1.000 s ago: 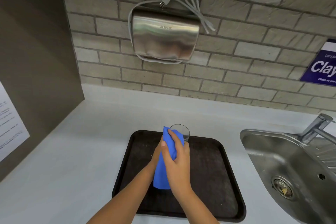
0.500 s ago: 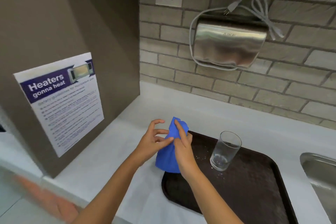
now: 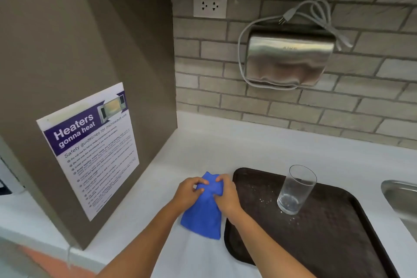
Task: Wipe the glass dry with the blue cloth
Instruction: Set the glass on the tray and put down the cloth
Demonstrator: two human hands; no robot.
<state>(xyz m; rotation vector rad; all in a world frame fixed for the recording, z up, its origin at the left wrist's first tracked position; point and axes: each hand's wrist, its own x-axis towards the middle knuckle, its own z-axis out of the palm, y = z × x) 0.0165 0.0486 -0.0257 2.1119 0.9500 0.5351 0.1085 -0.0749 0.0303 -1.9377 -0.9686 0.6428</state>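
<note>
A clear drinking glass point(image 3: 295, 189) stands upright on the dark brown tray point(image 3: 334, 239), with water droplets scattered around its base. The blue cloth point(image 3: 204, 214) hangs over the white counter just left of the tray. My left hand point(image 3: 188, 192) pinches the cloth's top left and my right hand point(image 3: 226, 194) pinches its top right. Both hands are well left of the glass and do not touch it.
A grey cabinet side with a microwave safety poster point(image 3: 90, 149) rises at the left. The brick wall holds a socket point(image 3: 210, 5) and a steel hand dryer point(image 3: 288, 58) with its cord. A steel sink rim point(image 3: 399, 194) shows at the right edge.
The glass has been left standing on the tray. Both hands have carried the cloth left off the tray and lower toward the counter, and the left hand has closed on it. The view swung left.
</note>
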